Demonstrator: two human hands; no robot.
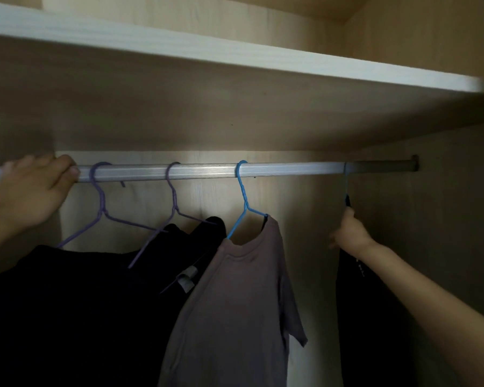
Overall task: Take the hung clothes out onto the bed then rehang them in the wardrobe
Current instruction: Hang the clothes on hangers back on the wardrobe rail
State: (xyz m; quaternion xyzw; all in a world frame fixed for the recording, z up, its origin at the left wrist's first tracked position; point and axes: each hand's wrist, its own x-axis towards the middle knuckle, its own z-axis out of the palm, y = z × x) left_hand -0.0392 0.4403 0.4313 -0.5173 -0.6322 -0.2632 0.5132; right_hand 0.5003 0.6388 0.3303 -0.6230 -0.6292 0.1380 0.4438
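A metal hanging rail (277, 169) spans the wardrobe. My left hand (31, 188) grips the rail at its left end. Two purple hangers (102, 202) (174, 199) carry black clothes (76, 308). A blue hanger (243, 196) holds a grey-brown T-shirt (241, 303) in the middle. Far right, another blue hanger (346, 185) hooks over the rail with a black garment (369, 317) hanging edge-on. My right hand (348, 233) pinches that hanger just below its neck, at the top of the black garment.
A white-edged shelf (235, 60) runs overhead, close above the rail. The wardrobe's right side wall (444, 219) stands just beyond the right hanger. A gap of bare rail lies between the T-shirt and the black garment.
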